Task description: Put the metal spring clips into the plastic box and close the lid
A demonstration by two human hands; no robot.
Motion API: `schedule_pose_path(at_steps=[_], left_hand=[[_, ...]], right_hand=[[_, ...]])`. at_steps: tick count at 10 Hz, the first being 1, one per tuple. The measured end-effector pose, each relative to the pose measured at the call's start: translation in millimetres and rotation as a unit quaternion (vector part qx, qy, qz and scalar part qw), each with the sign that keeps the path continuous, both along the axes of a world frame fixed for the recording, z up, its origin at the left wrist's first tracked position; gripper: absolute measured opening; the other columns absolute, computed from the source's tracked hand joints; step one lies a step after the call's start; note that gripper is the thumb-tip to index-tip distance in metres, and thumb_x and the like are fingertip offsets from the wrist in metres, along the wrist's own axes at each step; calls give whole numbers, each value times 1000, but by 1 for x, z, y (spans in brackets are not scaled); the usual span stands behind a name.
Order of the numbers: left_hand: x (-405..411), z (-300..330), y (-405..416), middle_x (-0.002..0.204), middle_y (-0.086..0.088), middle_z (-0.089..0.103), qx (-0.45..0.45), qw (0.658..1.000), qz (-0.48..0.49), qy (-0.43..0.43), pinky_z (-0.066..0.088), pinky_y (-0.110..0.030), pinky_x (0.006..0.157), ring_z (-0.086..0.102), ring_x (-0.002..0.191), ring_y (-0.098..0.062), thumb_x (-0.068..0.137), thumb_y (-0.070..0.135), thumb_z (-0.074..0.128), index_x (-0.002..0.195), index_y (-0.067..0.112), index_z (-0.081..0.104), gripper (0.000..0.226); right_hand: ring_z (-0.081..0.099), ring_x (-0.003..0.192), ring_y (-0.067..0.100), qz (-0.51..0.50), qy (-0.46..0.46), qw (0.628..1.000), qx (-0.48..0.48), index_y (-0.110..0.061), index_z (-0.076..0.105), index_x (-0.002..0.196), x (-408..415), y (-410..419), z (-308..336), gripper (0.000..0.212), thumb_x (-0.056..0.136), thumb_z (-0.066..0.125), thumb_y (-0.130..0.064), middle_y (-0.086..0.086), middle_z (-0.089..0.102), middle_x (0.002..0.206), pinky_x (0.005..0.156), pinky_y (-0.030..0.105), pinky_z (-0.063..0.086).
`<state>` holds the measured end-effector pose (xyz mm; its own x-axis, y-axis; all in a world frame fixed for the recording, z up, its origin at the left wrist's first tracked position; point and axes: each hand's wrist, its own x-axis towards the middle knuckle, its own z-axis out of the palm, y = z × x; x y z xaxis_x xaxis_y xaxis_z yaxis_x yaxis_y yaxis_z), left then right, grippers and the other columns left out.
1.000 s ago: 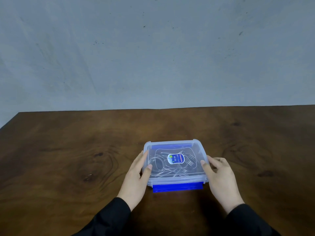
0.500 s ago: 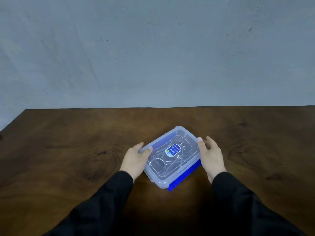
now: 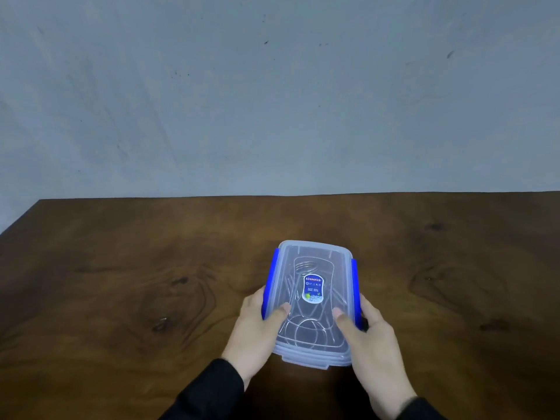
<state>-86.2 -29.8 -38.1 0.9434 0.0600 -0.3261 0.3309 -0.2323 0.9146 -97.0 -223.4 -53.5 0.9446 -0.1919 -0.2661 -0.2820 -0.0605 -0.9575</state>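
Head view showed both hands clasped on the plastic box: the left hand curled around its left long side with the thumb pressed flat on the lid, the right hand mirroring it on the right side, thumb likewise on top. The box sat on the wooden table, near its front middle, short end toward the person. Through the clear lid the metal spring clips lay inside, so loading looked done and the lid was seated. Blue latches ran along both long sides; whether they were fully snapped down could not be told, and that seemed the only step possibly left. Dark sleeves reached in from the bottom edge, wrists low and angled inward.
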Motion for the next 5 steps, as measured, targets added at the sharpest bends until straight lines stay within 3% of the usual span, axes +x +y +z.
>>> schedule_pose_path(at_steps=[1,2,4,5], left_hand=[[-2,-2,-9,119,19,68,-59,998,-14,-11,56,-20,82,68,103,0,103,27,50,139,44,42,41],[5,-7,-16,124,22,64,-56,997,-3,-43,53,-25,93,64,106,5,105,27,44,147,43,30,47],[24,0,-30,123,19,60,-84,996,4,-30,54,-16,79,66,99,6,106,29,40,147,44,20,48],[17,-4,-23,125,25,56,-124,991,34,-24,48,-23,93,62,108,1,102,48,42,154,45,8,62]], right_hand=[[72,94,2,41,-35,996,-67,-38,50,134,-1,6,0,38,99,59,-28,-12,71,112,68,20,61],[72,92,1,38,-46,993,-105,-32,46,145,16,5,-3,43,104,51,-25,-10,72,114,67,18,59],[71,91,2,96,-19,987,-124,-30,44,146,51,-4,15,40,106,45,-31,-9,69,114,60,13,56],[65,99,3,95,-7,988,-120,-27,21,159,44,-3,20,61,104,44,-40,-10,59,130,68,13,54]])
